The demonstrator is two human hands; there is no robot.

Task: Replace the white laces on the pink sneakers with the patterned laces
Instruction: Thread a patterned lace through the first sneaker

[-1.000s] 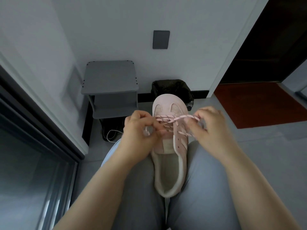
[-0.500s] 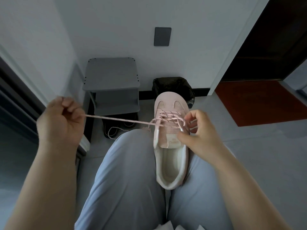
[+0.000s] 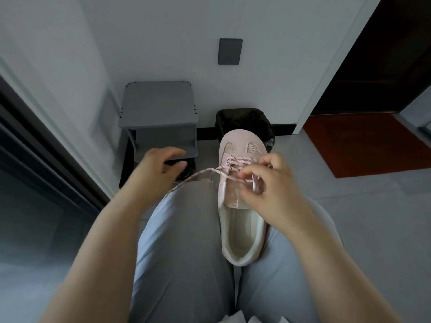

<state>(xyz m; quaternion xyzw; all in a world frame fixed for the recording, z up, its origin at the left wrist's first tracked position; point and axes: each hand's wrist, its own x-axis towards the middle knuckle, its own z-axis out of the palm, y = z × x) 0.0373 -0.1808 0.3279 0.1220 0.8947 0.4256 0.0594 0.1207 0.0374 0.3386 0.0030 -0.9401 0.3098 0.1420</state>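
A pink sneaker (image 3: pixel 236 143) lies wedged between my thighs, toe pointing away, its white inside facing up. A pink patterned lace (image 3: pixel 235 162) with dark flecks crosses its front eyelets. One free end of the lace trails left over my left knee. My right hand (image 3: pixel 270 187) sits over the shoe's right side, fingers curled, pinching the other lace end near its white tip. My left hand (image 3: pixel 161 166) hovers left of the shoe, blurred, fingers relaxed and holding nothing. No white lace shows on the shoe.
A grey two-tier side table (image 3: pixel 158 103) stands against the wall ahead, a black-lined bin (image 3: pixel 242 118) right of it behind the shoe's toe. A red mat (image 3: pixel 354 143) lies by the dark doorway at right. Dark glass panels run along the left.
My left hand let go of the lace it had pulled taut far left and swung back toward the shoe. That lace end now lies slack over my knee.
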